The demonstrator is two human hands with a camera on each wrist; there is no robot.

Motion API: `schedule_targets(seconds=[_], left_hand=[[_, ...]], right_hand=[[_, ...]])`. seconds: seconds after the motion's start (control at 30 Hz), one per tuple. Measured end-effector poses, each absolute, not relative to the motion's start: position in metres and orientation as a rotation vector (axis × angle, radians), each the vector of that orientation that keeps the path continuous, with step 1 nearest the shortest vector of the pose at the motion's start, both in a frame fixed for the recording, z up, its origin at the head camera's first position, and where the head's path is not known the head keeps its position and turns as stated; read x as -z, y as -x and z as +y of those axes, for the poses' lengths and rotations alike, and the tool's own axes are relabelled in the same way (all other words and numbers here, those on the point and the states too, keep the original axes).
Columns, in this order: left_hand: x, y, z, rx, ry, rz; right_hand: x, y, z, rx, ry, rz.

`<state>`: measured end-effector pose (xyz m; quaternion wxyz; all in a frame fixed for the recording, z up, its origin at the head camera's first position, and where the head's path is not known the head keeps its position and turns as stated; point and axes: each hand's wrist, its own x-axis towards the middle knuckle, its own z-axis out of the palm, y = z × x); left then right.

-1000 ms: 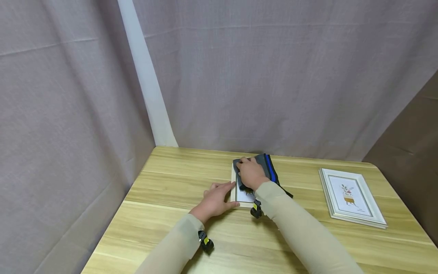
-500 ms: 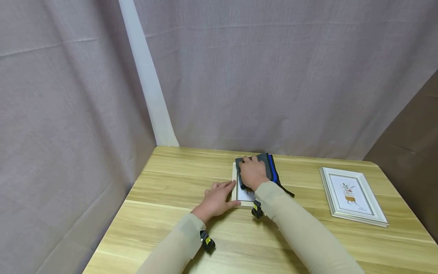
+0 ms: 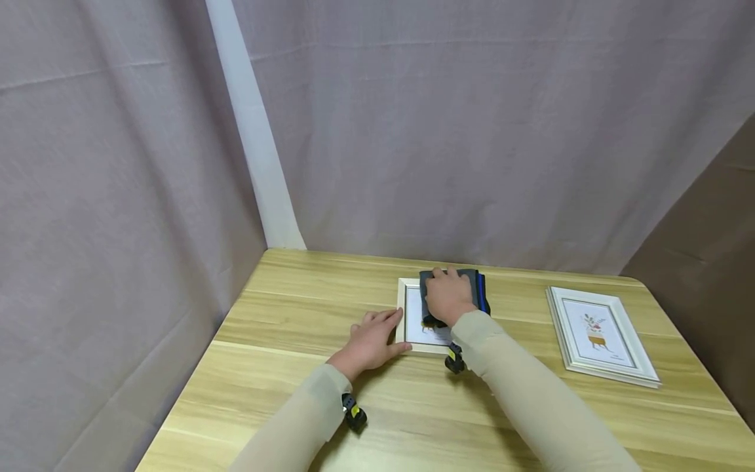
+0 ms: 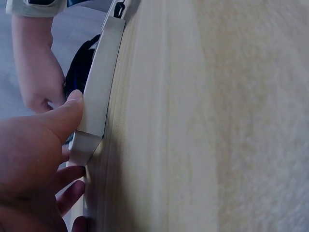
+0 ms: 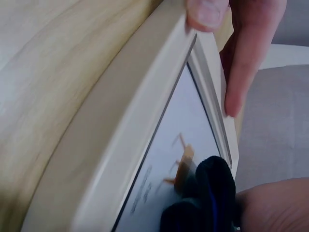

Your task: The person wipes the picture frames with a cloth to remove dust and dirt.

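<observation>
Tabletop (image 3: 295, 314), hands (image 3: 371, 342) on frame's edge (image 3: 402, 294), on cloth (image 3: 472, 279)

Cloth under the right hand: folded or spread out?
Folded: the cloth under the right hand is a compact pad, its doubled-over edges showing in the right wrist view.

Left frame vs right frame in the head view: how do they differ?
The left frame is partly covered by the gray cloth; the right frame is uncovered, its picture showing whole. The left hand touches the left frame; neither of the hands touches the right frame. Both are pale-bordered and lie flat on the table.
</observation>
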<state>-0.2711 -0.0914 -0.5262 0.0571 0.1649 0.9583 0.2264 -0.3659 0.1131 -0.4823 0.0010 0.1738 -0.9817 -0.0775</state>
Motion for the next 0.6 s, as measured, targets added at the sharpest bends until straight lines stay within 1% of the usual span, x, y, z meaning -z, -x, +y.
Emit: schedule_targets(seconds=[0.27, 0.6], left_hand=[[0.527, 0.272, -0.093, -0.709, -0.498, 2.892], [0.53, 0.273, -0.094, -0.716, -0.499, 2.903]], right_hand=[[0.478, 0.365, 0.137, 0.151, -0.52, -3.117], [0.478, 0.364, 0.154, 0.006, -0.616, -3.104]])
